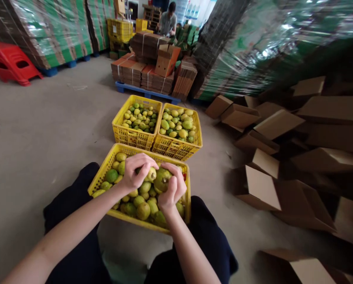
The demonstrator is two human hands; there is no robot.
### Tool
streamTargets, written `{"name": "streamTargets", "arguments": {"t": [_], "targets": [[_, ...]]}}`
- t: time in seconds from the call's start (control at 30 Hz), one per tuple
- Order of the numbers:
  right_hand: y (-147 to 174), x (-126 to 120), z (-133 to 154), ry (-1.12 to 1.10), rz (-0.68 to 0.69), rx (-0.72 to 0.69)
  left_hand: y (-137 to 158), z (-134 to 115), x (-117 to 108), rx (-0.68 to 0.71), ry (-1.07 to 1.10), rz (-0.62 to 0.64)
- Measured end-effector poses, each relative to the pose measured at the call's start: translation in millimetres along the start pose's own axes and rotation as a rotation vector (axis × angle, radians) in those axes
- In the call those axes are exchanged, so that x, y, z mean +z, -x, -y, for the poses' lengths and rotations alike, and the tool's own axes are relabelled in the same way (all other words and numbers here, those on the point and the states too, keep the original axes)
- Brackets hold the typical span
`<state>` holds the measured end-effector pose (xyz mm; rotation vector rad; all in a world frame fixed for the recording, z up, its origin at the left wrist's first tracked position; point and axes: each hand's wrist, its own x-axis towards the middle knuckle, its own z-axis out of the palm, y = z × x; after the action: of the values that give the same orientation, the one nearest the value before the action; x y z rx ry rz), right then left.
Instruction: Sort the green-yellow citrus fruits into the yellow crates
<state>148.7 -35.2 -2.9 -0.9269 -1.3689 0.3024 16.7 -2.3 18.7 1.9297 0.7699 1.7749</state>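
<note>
Handling appears to be the current step: the left hand curls its fingers around a yellow fruit; the right hand grips a greener fruit between thumb and fingers, both above the near crate. Next move presumably calls for steady, separate grips.

One left hand and one right hand hold two fruits, one apiece. Three fruit-filled yellow crates stand nearby. One other person appears beyond; more than ten brown cartons crowd the right.
</note>
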Motion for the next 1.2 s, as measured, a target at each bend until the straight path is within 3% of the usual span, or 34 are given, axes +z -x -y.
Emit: {"name": "streamTargets", "arguments": {"t": [0.2, 0.7, 1.03, 1.13, 1.2], "targets": [[-1.0, -2.9, -3.0, -0.013, 0.012, -0.067, -2.1, 0.1, -2.1, 0.096, 0.024, 0.073], [-3.3, -5.4, -1.8, -0.032, 0.021, -0.081, 5.3, 3.8, 0.0, 0.099, 0.061, 0.042], [-4.2, -7.9, 3.1, -0.059, 0.043, -0.085, 1.9, -1.1, -6.4, 0.149, 0.034, 0.095], [-9.0, -8.2, 4.8, -0.065, 0.119, -0.007, 1.1, -0.9, -6.6, 0.061, 0.048, 0.082], [-14.0, -5.9, 2.3, -0.121, 0.170, 0.168, -1.0, 3.1, -3.1, -0.214, 0.128, 0.027]]}}
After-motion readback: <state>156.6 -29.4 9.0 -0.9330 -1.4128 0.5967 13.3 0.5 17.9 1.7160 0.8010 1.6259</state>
